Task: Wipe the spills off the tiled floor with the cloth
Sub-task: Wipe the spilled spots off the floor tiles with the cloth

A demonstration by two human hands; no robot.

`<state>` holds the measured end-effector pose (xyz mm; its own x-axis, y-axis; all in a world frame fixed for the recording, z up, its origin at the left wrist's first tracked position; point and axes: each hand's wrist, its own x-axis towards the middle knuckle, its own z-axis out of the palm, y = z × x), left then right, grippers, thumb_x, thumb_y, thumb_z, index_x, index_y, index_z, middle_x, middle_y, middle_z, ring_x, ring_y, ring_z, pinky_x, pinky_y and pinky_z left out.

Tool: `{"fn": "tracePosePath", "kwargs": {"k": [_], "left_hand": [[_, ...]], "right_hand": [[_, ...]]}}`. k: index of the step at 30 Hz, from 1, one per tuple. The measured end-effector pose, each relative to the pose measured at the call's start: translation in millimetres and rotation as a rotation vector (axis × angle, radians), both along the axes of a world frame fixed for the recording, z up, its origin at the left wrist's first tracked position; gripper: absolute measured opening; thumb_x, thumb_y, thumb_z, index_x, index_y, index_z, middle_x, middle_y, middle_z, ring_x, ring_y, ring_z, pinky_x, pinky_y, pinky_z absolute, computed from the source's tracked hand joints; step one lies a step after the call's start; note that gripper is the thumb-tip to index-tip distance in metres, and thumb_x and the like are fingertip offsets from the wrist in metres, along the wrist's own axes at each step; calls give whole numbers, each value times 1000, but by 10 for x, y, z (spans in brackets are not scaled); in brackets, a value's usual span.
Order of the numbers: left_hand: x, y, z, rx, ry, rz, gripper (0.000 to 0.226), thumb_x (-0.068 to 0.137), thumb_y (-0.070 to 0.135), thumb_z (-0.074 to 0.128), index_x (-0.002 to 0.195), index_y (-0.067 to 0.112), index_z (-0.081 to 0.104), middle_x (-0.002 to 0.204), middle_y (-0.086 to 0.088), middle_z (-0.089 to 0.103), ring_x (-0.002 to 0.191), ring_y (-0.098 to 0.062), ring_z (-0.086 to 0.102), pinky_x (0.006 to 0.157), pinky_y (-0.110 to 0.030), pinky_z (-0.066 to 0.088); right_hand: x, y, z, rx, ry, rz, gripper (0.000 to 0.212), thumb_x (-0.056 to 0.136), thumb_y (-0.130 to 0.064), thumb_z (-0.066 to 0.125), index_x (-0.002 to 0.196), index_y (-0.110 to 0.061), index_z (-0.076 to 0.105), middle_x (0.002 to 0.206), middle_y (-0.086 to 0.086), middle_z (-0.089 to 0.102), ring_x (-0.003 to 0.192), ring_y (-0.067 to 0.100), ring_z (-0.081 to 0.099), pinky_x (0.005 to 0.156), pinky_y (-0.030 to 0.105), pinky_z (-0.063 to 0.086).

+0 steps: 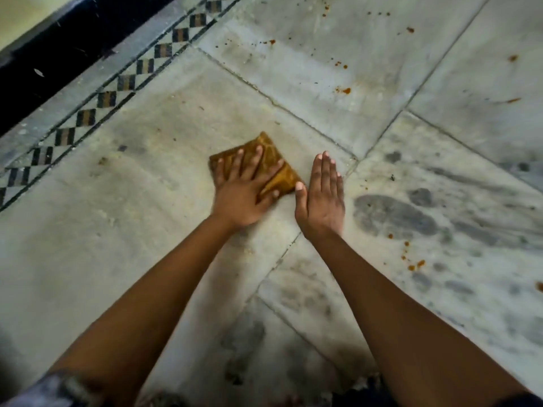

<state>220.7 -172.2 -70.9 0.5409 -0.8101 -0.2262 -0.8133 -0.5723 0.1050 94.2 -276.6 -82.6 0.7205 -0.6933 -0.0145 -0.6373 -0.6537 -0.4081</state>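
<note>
We see the left hand point(244, 190) pressing spread, straight fingers flat on the folded brown cloth point(288, 178), which lies on a pale slab of the tiled floor point(132, 230). The right hand point(321, 198), fingers straight and together, holds nothing just beside the cloth. Orange spills point(346, 90) dot the slabs beyond and to the right, well apart from the cloth.

L grip point(244, 190) flat on cloth point(288, 179), fingers spread, pressing it to floor point(147, 230). R grip point(321, 195) just beside cloth, fingers straight, maybe hovering. Orange spills point(346, 90) dot tiles beyond & right.
</note>
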Motion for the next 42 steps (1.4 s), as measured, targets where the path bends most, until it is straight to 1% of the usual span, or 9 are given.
{"fn": "tracePosePath", "kwargs": {"k": [4,9,17,21,25,29,34,37,42], "left_hand": [[311,563,78,57,-39,227,69,81,76,20,145,52,8,160,2,-1,144,-37,-7,107,-63,-8],[629,-224,47,41,151,531,68,85,74,22,146,49,4,160,-3,-11,144,-39,-11,105,-69,-7],[-269,75,28,38,16,30,70,78,72,11,145,52,5,160,5,-7,145,-37,-6,110,-61,-9],[134,372,55,89,22,193,64,83,74,21,143,55,7,159,9,-8,144,-38,-6,106,-67,-5],[352,-386,112,40,105,438,59,90,67,27,145,51,12,160,7,-9,144,-40,-6,105,-71,-3],[-172,-563,2,-7,34,208,61,89,67,18,146,46,14,160,2,-3,144,-42,-4,108,-64,-9],[-443,474,-51,-16,-28,-62,66,85,73,15,145,45,12,159,1,13,145,-34,10,111,-59,-4],[10,698,-16,25,-30,121,68,82,74,18,144,49,10,160,4,6,145,-33,6,109,-63,-2],[465,-223,114,6,118,421,59,93,63,27,147,45,11,160,4,-9,144,-38,-8,108,-65,-6]], "right_hand": [[-258,-203,-5,11,213,161,66,97,-46,9,149,-8,-2,158,9,-7,145,18,-8,115,29,-9],[-264,-273,2,69,274,226,69,98,-50,14,148,-8,-8,157,9,-15,144,18,-15,116,30,-11],[-258,-320,24,143,240,246,65,100,-44,17,149,-7,-5,157,10,-12,145,18,-13,112,26,-14],[-282,-310,-22,134,221,242,65,100,-44,17,148,-8,-7,157,9,-16,144,17,-16,112,26,-16],[-278,-313,0,141,223,241,65,100,-44,16,148,-7,-7,156,9,-16,144,18,-16,112,26,-16],[-243,-326,59,194,194,237,62,100,-42,15,149,-7,-1,157,9,-11,145,16,-13,111,24,-15],[-280,-283,17,155,177,220,61,100,-41,13,149,-8,-3,158,8,-11,145,15,-12,113,26,-13],[-302,-289,2,160,187,220,64,99,-45,11,149,-9,-5,157,7,-14,144,15,-15,113,26,-15],[-283,-282,-22,146,205,210,66,98,-48,11,148,-10,-6,157,6,-14,144,14,-16,113,26,-15]]}}
